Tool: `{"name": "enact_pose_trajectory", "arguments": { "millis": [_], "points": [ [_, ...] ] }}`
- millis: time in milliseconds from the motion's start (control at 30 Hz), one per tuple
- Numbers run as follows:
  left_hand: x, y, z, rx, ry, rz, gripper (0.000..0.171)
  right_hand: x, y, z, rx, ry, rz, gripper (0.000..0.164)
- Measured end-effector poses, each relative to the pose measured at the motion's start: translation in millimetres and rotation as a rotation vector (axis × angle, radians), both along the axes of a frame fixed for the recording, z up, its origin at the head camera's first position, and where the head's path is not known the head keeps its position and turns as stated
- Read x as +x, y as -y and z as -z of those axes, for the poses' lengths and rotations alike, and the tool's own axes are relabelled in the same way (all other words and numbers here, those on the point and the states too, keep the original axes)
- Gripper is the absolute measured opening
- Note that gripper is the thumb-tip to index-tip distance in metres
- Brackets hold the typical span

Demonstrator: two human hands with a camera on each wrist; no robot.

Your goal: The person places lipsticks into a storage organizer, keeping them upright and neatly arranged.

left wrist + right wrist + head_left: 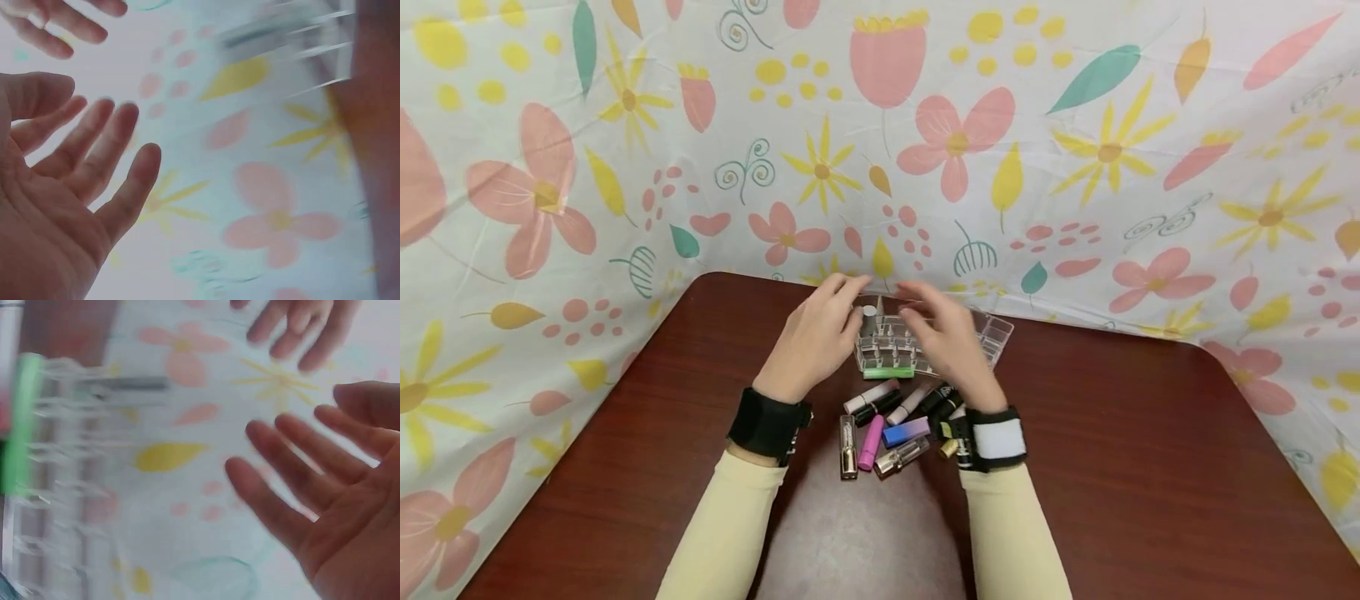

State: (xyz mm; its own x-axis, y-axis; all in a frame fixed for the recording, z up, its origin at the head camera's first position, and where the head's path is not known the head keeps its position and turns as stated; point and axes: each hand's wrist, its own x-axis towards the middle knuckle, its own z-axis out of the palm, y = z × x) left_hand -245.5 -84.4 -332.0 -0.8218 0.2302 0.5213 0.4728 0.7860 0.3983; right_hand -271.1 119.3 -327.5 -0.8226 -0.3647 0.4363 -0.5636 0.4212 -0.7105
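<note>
A clear plastic organizer (887, 342) with rows of compartments holds an upright tube (869, 322) at its left. A green tube (889, 373) lies lengthwise along its near edge. Nearer still lie loosely clustered lipsticks (910, 404), including a magenta tube (870, 443), a blue-violet block-shaped case (906, 432) and two clear-capped tubes (847, 447).

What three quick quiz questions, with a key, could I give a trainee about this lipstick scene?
1. True or false: the left hand is gripping a lipstick.
2. What colour is the cosmetic tube along the front edge of the clear compartmented organizer? A) red B) green C) orange
3. Fill in: in the head view, the magenta lipstick lies to the ____ of the blue-and-purple lipstick.

Key: 1 false; 2 B; 3 left.
</note>
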Motion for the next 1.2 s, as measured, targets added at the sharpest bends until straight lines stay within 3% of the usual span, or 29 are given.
{"name": "enact_pose_trajectory", "arguments": {
  "millis": [100, 200, 333, 500, 767, 900, 1133, 1200],
  "points": [
    [18.6, -2.4, -21.3, -0.024, -0.122, 0.008, 0.034, 16.6, -16.8, -17.8, -0.105, -0.108, 0.038, 0.032],
    [36.8, -3.6, -38.9, -0.045, -0.237, 0.018, 0.027, 32.5, -32.5, -34.2, -0.138, -0.175, 0.072, 0.025],
    [56.6, -1.4, -54.9, -0.087, -0.336, 0.008, 0.018, 50.1, -49.0, -51.1, -0.048, -0.263, 0.122, 0.016],
    [71.3, 3.5, -62.4, -0.119, -0.365, -0.010, 0.010, 62.6, -57.8, -59.9, 0.047, -0.303, 0.150, 0.013],
    [74.6, 2.0, -58.7, -0.191, -0.303, 0.002, 0.015, 60.6, -55.9, -53.9, 0.094, -0.319, 0.122, 0.016],
    [79.3, 4.5, -52.7, -0.295, -0.285, 0.016, 0.016, 60.1, -49.9, -52.5, 0.147, -0.318, 0.094, 0.017],
    [98.4, -8.0, -26.0, -0.524, -0.220, 0.085, 0.024, 60.3, -38.8, -45.8, 0.201, -0.256, -0.005, 0.021],
    [107.2, -16.3, -15.1, -0.574, -0.203, 0.105, 0.036, 58.8, -34.7, -42.3, 0.218, -0.253, -0.054, 0.024]
  ]
}}
